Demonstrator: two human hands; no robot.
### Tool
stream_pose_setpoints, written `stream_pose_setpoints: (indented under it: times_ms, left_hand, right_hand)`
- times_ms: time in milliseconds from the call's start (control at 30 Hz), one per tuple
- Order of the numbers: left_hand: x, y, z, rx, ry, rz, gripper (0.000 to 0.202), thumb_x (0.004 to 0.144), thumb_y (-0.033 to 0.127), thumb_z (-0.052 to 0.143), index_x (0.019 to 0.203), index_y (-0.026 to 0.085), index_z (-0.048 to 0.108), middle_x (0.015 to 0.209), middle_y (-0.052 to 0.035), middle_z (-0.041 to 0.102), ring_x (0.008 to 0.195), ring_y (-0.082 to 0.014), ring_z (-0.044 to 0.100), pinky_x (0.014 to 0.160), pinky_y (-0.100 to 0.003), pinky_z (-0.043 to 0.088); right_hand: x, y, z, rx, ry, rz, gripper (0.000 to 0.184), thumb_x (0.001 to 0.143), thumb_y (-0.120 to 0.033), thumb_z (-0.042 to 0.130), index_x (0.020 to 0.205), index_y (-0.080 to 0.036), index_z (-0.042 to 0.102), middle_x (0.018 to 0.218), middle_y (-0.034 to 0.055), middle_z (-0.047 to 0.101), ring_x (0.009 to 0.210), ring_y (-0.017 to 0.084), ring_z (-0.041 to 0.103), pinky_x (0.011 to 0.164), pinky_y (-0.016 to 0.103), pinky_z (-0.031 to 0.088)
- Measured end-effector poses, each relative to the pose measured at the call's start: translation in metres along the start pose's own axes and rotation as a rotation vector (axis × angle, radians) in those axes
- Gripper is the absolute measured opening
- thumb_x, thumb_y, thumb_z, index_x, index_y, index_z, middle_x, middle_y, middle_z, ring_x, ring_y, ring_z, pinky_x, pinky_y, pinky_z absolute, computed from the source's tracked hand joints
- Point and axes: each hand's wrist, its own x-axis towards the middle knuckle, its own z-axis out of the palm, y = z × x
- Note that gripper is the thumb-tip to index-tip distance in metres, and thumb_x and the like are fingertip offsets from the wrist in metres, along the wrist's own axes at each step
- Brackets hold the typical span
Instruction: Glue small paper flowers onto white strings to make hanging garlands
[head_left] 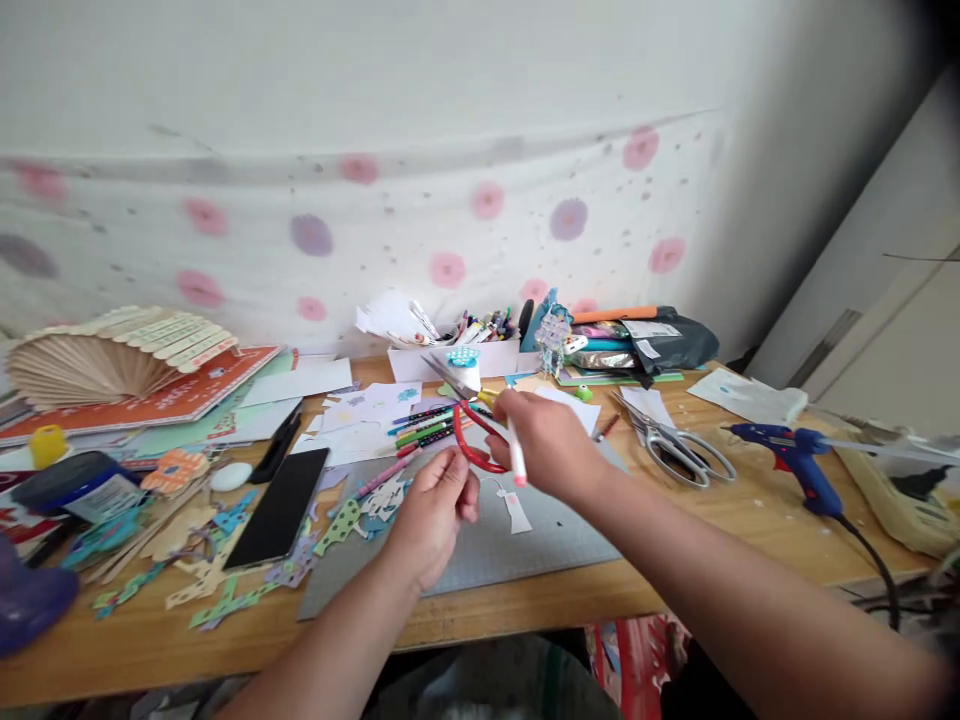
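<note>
My right hand (pixel 544 440) is closed, fingers curled at a pair of red-handled scissors (pixel 466 452) and a white marker with a pink end (pixel 517 458). The scissors' blades point away to the upper left. My left hand (pixel 435 512) is pinched just below the red handle loops; whatever its fingertips hold is hidden. Beneath both hands lies a grey cutting mat (pixel 480 570). A small white paper tag (pixel 517 512) rests on it. Several coloured pens (pixel 424 430) lie beyond my left hand, with patterned paper cut-outs (pixel 382 500) beside it.
At left are a black phone (pixel 277 510), a black cutter (pixel 276 440) and a wooden-stick fan (pixel 127 355). A white pen box (pixel 409 365) stands at the back. Grey-handled scissors (pixel 679 450) and a blue glue gun (pixel 806 465) with its cord lie at right.
</note>
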Motion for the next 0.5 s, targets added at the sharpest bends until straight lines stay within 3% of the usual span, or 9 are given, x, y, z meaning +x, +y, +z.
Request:
stream_pose_setpoints:
  times_ms: [133, 267, 367, 500]
  left_hand:
    - [-0.006, 0.013, -0.014, -0.005, 0.082, 0.053, 0.047, 0.074, 0.065, 0.06, 0.076, 0.019, 0.05, 0.053, 0.008, 0.037, 0.046, -0.0064, 0.032, 0.046, -0.02, 0.03]
    - [-0.01, 0.035, -0.042, 0.162, 0.227, 0.149, 0.032, 0.08, 0.049, 0.062, 0.076, 0.019, 0.051, 0.053, 0.0081, 0.032, 0.046, -0.0058, 0.029, 0.045, -0.021, 0.028]
    - [-0.009, 0.059, -0.079, 0.243, 0.336, 0.212, 0.022, 0.086, 0.035, 0.059, 0.076, 0.019, 0.048, 0.056, 0.0077, 0.035, 0.049, -0.005, 0.032, 0.047, -0.02, 0.031]
    - [0.009, 0.102, -0.151, 0.422, 0.548, 0.322, 0.025, 0.087, 0.026, 0.056, 0.071, 0.018, 0.039, 0.054, 0.009, 0.036, 0.049, -0.0035, 0.034, 0.047, -0.015, 0.032]
  right_hand:
    - [0.015, -0.039, 0.022, -0.011, -0.016, -0.027, 0.02, 0.08, -0.032, 0.059, 0.095, -0.018, 0.058, 0.085, 0.0094, 0.069, 0.072, 0.023, 0.064, 0.057, 0.027, 0.035]
    - [0.025, -0.057, 0.036, 0.147, -0.066, -0.074, 0.02, 0.085, -0.034, 0.058, 0.097, -0.018, 0.059, 0.081, 0.0075, 0.069, 0.071, 0.021, 0.064, 0.058, 0.027, 0.038]
    - [0.019, -0.05, 0.034, 0.303, -0.008, -0.162, 0.019, 0.087, -0.032, 0.057, 0.1, -0.018, 0.058, 0.094, 0.0076, 0.069, 0.078, 0.019, 0.063, 0.067, 0.028, 0.044]
    - [-0.004, -0.009, 0.018, 0.347, 0.047, -0.23, 0.017, 0.086, -0.026, 0.056, 0.102, -0.019, 0.057, 0.102, 0.0091, 0.065, 0.088, 0.02, 0.062, 0.079, 0.032, 0.047]
